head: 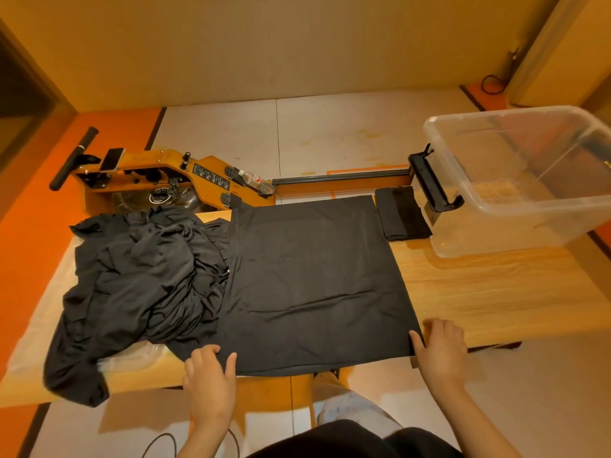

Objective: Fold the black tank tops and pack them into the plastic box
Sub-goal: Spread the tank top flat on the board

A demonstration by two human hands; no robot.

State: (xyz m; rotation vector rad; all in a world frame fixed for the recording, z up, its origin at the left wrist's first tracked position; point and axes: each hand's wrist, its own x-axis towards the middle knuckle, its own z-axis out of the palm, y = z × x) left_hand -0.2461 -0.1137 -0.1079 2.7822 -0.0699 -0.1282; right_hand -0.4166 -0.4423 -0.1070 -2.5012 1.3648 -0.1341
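Observation:
A black tank top lies spread flat across the middle of the wooden table. My left hand pinches its near left hem. My right hand grips its near right corner at the table's front edge. A heap of unfolded black tank tops covers the table's left part. One folded black tank top rests at the far side, touching the clear plastic box, which stands on the table's right end and looks empty.
Behind the table on the floor stands a yellow rowing machine with a phone and a water bottle on it. A clear plastic sheet lies under the heap at the table's left end. Cables run on the floor near my legs.

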